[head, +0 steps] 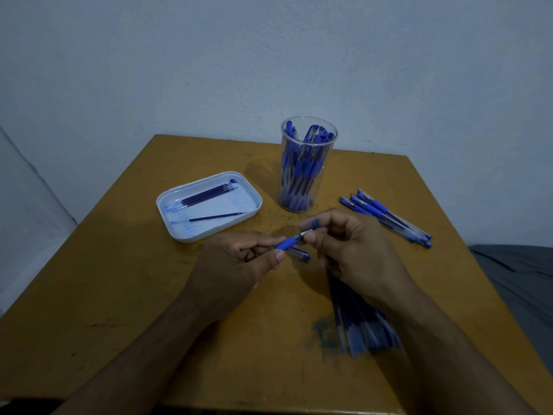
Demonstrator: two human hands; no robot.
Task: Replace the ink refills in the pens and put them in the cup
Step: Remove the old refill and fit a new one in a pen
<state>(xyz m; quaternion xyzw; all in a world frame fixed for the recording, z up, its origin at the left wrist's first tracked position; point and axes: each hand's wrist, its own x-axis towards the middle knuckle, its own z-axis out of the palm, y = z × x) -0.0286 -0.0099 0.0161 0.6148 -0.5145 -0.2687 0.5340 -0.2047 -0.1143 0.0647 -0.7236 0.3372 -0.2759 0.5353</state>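
Observation:
Over the middle of the table my left hand [236, 259] grips a blue-grip pen [286, 243] by its barrel. My right hand [353, 250] pinches the pen's metal tip end with thumb and fingers. A clear cap with a blue end [299, 253] lies on the table just under the pen. The clear cup [308, 166] stands behind, holding several blue pens. A white tray [179, 232] at the left holds several dark refills [209, 194]. Loose pens [389, 217] lie at the right, and a bundle of refills [362, 319] lies under my right forearm.
The brown table [125, 295] has an ink stain [324, 333] near the refill bundle. A pale wall stands close behind the far edge. Grey cloth [520, 280] lies beyond the table's right edge.

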